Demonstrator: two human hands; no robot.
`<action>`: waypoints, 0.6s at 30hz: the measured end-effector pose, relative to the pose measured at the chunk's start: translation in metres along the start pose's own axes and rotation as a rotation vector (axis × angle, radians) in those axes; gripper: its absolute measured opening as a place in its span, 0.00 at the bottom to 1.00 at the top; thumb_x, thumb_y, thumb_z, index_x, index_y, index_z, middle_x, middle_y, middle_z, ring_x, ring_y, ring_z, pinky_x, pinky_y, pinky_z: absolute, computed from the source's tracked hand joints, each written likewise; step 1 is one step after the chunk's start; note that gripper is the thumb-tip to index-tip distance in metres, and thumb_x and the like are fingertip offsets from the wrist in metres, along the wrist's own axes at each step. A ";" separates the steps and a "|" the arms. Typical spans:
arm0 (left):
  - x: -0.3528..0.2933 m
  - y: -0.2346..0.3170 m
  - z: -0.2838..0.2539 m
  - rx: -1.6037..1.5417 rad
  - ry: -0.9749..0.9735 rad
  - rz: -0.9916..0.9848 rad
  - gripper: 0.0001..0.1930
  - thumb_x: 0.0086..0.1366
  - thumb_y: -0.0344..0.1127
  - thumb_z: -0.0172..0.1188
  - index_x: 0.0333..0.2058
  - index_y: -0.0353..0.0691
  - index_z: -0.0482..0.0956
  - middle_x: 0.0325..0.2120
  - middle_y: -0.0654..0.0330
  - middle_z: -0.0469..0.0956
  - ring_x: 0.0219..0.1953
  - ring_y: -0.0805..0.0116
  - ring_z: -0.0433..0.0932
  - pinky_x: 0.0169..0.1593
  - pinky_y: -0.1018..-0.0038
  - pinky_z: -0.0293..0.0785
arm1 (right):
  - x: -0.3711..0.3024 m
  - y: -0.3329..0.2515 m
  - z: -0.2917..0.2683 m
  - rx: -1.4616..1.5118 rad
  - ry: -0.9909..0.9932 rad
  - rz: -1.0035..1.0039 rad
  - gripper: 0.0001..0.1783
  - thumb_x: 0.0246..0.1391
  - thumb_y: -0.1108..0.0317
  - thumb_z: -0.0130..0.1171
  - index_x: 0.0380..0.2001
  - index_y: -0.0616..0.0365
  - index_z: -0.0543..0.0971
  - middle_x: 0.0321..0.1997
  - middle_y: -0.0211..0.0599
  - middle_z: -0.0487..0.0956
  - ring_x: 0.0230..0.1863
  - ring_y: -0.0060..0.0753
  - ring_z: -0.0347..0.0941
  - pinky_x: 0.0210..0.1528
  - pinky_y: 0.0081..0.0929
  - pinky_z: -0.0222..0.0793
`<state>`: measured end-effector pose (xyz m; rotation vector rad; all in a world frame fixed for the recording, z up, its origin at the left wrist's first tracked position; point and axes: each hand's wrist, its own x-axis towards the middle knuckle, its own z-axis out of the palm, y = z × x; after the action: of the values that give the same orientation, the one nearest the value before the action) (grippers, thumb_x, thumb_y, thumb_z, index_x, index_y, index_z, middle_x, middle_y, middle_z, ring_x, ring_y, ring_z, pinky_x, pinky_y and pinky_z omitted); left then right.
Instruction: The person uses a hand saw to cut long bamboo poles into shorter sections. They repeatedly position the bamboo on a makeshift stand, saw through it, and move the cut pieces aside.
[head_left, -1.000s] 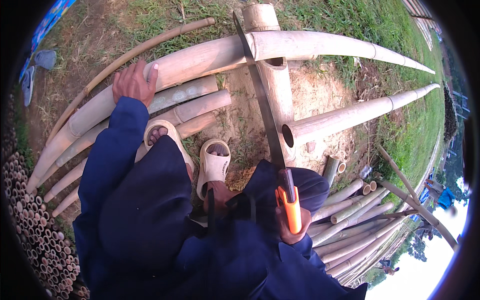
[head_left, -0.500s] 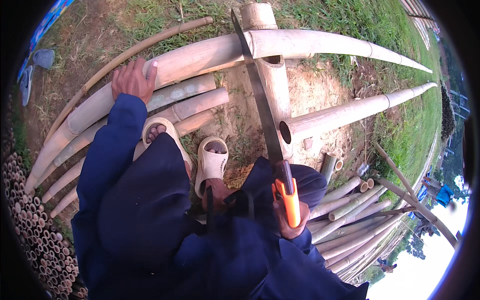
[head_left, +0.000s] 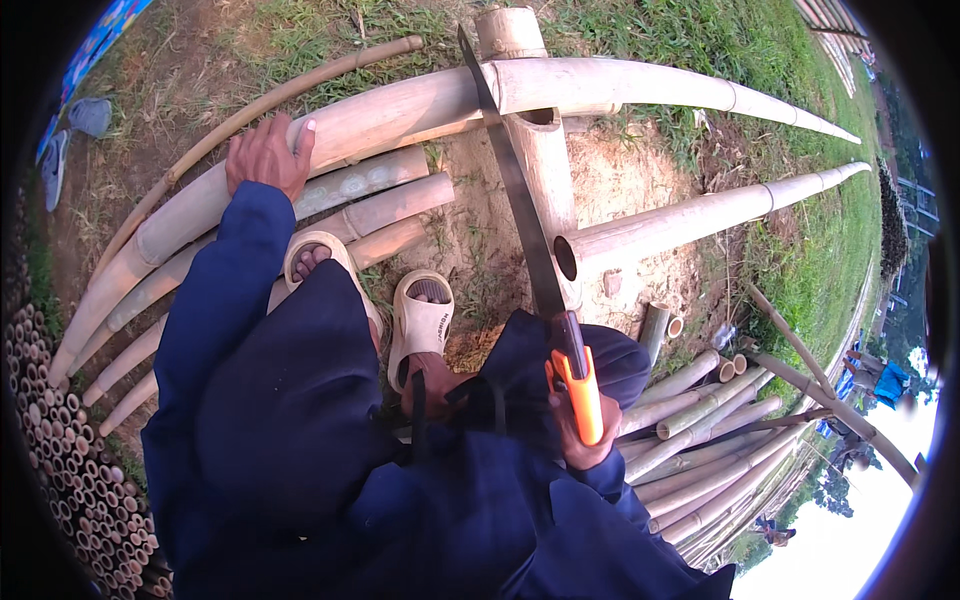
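Note:
A thick, pale bamboo pole [head_left: 390,112] lies across the far side, over another bamboo piece [head_left: 545,170] that points toward me. My left hand [head_left: 268,155] grips the pole from above, its fingers curled over the far side and the thumb stretched along the top. My right hand [head_left: 580,440] is closed round the orange and dark handle of a handsaw [head_left: 520,200]. The long dark blade runs away from me and crosses the pole just left of a node. How deep the blade sits in the pole, I cannot tell.
A hollow cut pole [head_left: 690,235] lies right of the blade. Bamboo lengths [head_left: 385,205] lie by my sandalled feet [head_left: 422,320]. More poles [head_left: 720,420] are piled at right; stacked bamboo ends [head_left: 75,450] fill the lower left. Shoes [head_left: 90,117] lie far left.
My right hand and the saw handle have shifted slightly away from me. The blade still crosses the pole near the node. My left hand keeps its place on the pole.

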<state>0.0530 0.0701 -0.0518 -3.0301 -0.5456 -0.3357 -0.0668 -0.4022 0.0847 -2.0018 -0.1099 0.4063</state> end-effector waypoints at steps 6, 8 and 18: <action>0.007 0.007 0.002 -0.025 -0.007 0.019 0.24 0.72 0.58 0.52 0.43 0.42 0.82 0.40 0.51 0.84 0.45 0.51 0.82 0.54 0.56 0.70 | 0.154 -0.013 0.044 0.108 -0.040 0.057 0.08 0.62 0.74 0.63 0.40 0.69 0.82 0.25 0.35 0.81 0.26 0.20 0.73 0.30 0.27 0.70; 0.015 0.009 0.003 -0.042 -0.007 0.037 0.24 0.72 0.58 0.52 0.43 0.42 0.82 0.40 0.51 0.84 0.45 0.51 0.82 0.54 0.56 0.70 | 0.196 -0.009 0.069 0.100 0.025 -0.176 0.07 0.63 0.72 0.64 0.35 0.68 0.81 0.22 0.31 0.77 0.25 0.19 0.70 0.28 0.24 0.66; 0.008 0.008 -0.003 -0.045 -0.017 0.022 0.24 0.73 0.57 0.51 0.44 0.41 0.82 0.40 0.51 0.84 0.46 0.50 0.81 0.55 0.55 0.70 | 0.011 0.013 0.016 0.040 0.050 -0.100 0.21 0.58 0.78 0.62 0.56 0.69 0.80 0.45 0.47 0.86 0.49 0.36 0.84 0.52 0.27 0.76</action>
<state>0.0625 0.0656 -0.0467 -3.0827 -0.5121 -0.3259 -0.0633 -0.3915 0.0642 -1.9566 -0.1686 0.2917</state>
